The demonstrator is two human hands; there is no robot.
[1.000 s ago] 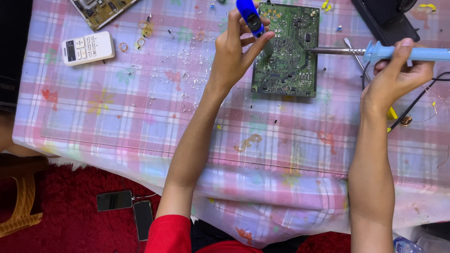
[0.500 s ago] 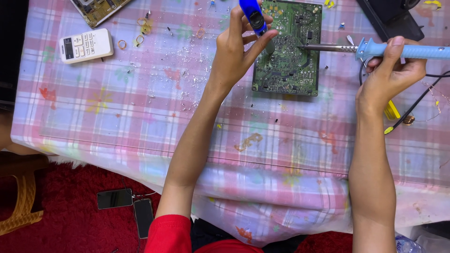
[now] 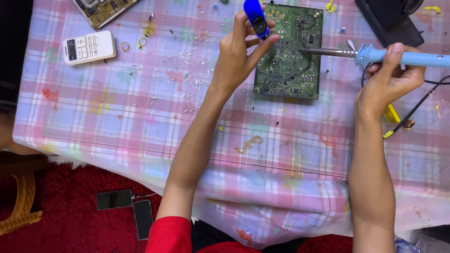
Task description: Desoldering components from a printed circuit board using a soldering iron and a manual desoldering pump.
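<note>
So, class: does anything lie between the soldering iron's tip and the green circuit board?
Nothing visible. The soldering iron, in the right hand, has its tip over the circuit board; the left hand holds a blue tool beside it.

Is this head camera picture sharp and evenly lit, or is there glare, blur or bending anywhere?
Head view: light is soft and even, with only faint shadows under the left hand and right hand. The circuit board and soldering iron look sharp, with no motion blur. The clear cover over the checked tablecloth gives mild sheen, no harsh glare. The blue tool is cut off at the top edge.
</note>
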